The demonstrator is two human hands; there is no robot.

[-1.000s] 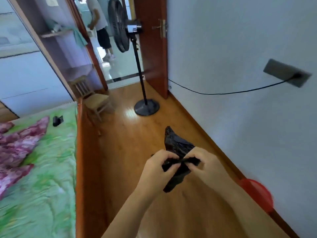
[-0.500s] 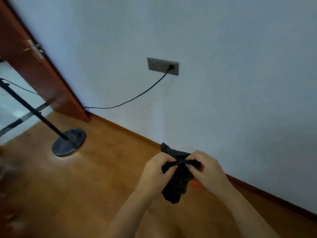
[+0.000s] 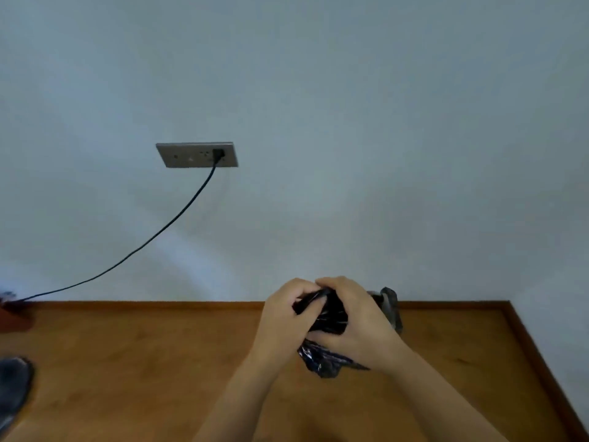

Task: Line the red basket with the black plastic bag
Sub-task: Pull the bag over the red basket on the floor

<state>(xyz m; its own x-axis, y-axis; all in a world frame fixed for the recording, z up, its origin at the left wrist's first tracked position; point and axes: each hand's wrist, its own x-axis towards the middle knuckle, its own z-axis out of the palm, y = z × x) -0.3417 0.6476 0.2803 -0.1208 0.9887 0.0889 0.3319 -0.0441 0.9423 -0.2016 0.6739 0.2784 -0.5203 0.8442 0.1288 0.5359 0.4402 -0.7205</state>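
A crumpled black plastic bag (image 3: 328, 314) is bunched between both my hands, low in the middle of the head view. My left hand (image 3: 283, 323) pinches its top edge from the left. My right hand (image 3: 357, 323) wraps over it from the right, fingers curled around the plastic. A loose end of the bag (image 3: 322, 362) hangs below my right hand, and another bit (image 3: 390, 303) sticks out behind it. The red basket is not visible in this view; my hands and the bag cover the floor by the wall.
A pale wall fills the upper view, with a grey socket plate (image 3: 197, 154) and a black cord (image 3: 153, 234) running down to the left. Wooden floor (image 3: 127, 362) meets a brown skirting board (image 3: 143, 304). The fan's dark base (image 3: 12, 387) shows at the left edge.
My head has turned right, from the doorway, bed and fan to face the wall. The hands have closed tighter around the bag. The red basket, seen at the right earlier, is out of sight.
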